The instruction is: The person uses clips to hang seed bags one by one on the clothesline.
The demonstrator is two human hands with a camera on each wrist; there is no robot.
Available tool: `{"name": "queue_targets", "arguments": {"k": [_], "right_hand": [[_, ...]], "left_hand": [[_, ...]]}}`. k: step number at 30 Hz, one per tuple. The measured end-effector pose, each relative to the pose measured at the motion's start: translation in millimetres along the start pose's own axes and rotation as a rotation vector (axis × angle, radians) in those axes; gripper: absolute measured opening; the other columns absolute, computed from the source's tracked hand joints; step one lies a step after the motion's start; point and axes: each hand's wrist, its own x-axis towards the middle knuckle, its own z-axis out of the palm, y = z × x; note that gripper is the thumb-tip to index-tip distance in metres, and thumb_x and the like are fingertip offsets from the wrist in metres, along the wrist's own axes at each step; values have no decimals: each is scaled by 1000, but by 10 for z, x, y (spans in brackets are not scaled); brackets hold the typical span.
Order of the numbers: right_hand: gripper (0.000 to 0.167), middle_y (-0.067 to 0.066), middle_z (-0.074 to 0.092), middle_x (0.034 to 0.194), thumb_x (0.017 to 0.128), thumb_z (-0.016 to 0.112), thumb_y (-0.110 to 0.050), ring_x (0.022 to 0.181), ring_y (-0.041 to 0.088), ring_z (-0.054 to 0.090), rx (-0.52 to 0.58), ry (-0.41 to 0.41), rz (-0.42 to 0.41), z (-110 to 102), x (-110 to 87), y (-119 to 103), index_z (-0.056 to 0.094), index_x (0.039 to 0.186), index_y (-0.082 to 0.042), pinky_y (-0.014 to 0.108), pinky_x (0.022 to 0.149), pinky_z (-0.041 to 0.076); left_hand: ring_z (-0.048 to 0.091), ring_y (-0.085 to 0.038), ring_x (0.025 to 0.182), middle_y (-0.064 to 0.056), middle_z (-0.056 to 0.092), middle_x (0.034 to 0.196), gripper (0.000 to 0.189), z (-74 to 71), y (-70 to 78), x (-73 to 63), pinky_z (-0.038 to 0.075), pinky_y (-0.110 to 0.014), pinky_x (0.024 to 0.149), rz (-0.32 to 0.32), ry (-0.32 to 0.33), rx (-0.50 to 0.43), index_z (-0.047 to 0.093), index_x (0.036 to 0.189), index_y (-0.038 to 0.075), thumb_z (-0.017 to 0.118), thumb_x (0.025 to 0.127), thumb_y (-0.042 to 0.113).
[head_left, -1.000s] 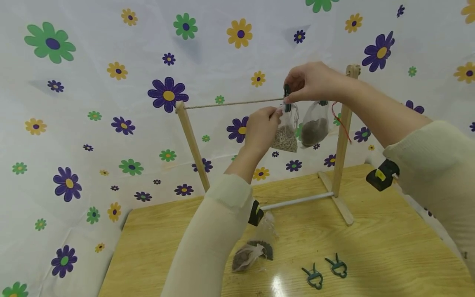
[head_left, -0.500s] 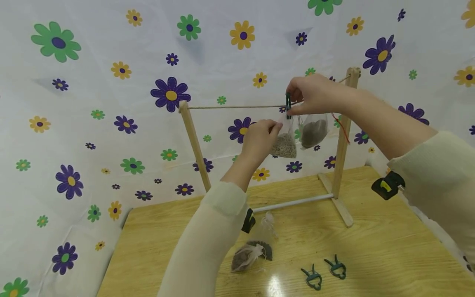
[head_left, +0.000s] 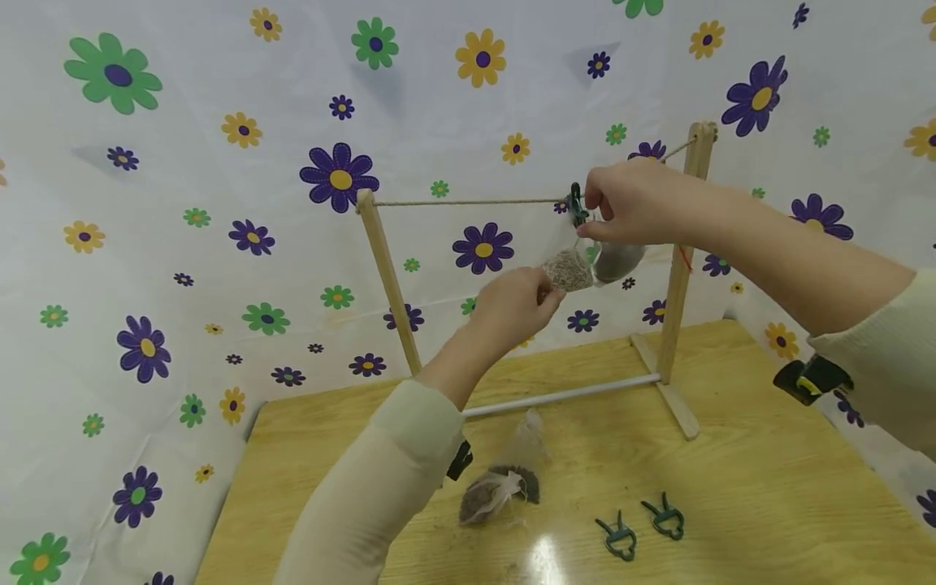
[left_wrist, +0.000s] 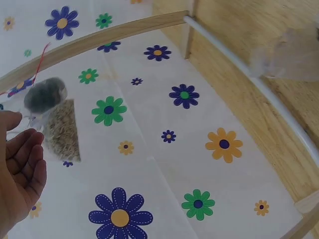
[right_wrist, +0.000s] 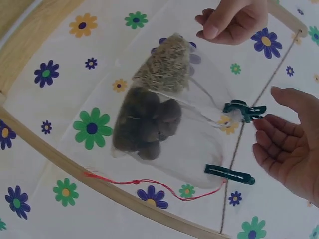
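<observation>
A mesh bag of pale straw-like bits [right_wrist: 167,64] hangs from the rope [head_left: 468,201] by a dark green clip [right_wrist: 244,110]. Beside it hangs a second mesh bag with dark round lumps [right_wrist: 147,122], held by another green clip [right_wrist: 229,174]. My right hand [head_left: 643,203] is by the first clip, thumb and fingers parted, fingertips close to its end; whether they touch it I cannot tell. Just left of the straw-filled bag is my left hand [head_left: 515,305], its fingers loosely curled and holding nothing. In the right wrist view a gap shows between that hand and the bag.
Wooden posts [head_left: 387,276] carry the rope, with a white bar [head_left: 563,398] low between them. On the table [head_left: 760,487] lie two mesh bags with dark contents [head_left: 483,496] and two green clips [head_left: 620,540]. A red string [right_wrist: 149,181] hangs near the right post.
My left hand has let go of the bag's upper part and moved down. My right hand has released the clip and shifted slightly right. Clip and bag now hang from the rope.
</observation>
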Motion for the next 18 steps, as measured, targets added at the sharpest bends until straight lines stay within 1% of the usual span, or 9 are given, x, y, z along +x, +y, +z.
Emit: {"name": "queue_targets", "arguments": {"k": [3, 5, 7, 11, 13, 14, 16, 18], "right_hand": [[24, 11, 60, 82, 90, 62, -20, 69, 21, 54, 0, 58, -61, 93, -52, -6, 60, 99, 3, 33, 61, 47], [20, 10, 59, 79, 90, 62, -17, 66, 20, 53, -4, 106, -107, 184, -90, 1, 61, 95, 2, 33, 60, 46], [17, 9, 58, 75, 88, 62, -15, 65, 19, 50, -16, 157, -161, 282, -135, 15, 61, 92, 1, 33, 59, 45], [12, 5, 56, 67, 84, 64, -13, 60, 17, 47, -65, 255, -317, 506, -210, 64, 62, 82, -2, 33, 59, 43], [13, 4, 55, 65, 82, 66, -14, 59, 16, 47, -84, 280, -373, 625, -249, 81, 61, 78, -3, 33, 58, 43], [14, 4, 56, 65, 82, 66, -16, 60, 16, 47, -91, 280, -387, 682, -272, 87, 61, 77, -4, 32, 58, 43], [16, 4, 57, 68, 82, 67, -18, 62, 17, 49, -97, 271, -404, 789, -324, 95, 60, 78, -5, 33, 59, 44], [17, 4, 59, 71, 82, 68, -20, 66, 19, 53, -99, 247, -397, 891, -373, 103, 60, 80, -5, 34, 61, 46]], "left_hand": [[58, -15, 76, -1, 64, 89, 29, 49, -17, -104, 49, -27, 64, 51, -47, 50, 66, 101, 9, 54, 96, 36], [59, -16, 81, -2, 64, 93, 31, 102, -46, -177, 49, -28, 69, 85, -61, 79, 64, 105, 8, 54, 95, 36], [58, -17, 83, -3, 63, 93, 32, 147, -79, -245, 49, -29, 72, 114, -61, 95, 63, 105, 7, 54, 95, 36], [56, -17, 81, -3, 61, 90, 29, 214, -141, -379, 47, -29, 72, 160, -39, 88, 63, 103, 7, 56, 94, 34], [56, -17, 80, -3, 61, 88, 27, 242, -169, -450, 47, -30, 73, 190, -24, 88, 63, 101, 7, 58, 93, 32], [56, -18, 79, -4, 61, 87, 26, 258, -182, -483, 46, -30, 73, 209, -19, 87, 63, 100, 7, 59, 92, 32], [56, -18, 79, -4, 61, 87, 26, 291, -205, -536, 46, -31, 73, 248, -10, 92, 62, 98, 6, 61, 91, 31], [56, -18, 79, -5, 61, 86, 25, 330, -225, -572, 47, -31, 74, 278, -13, 83, 62, 98, 6, 62, 90, 30]]}}
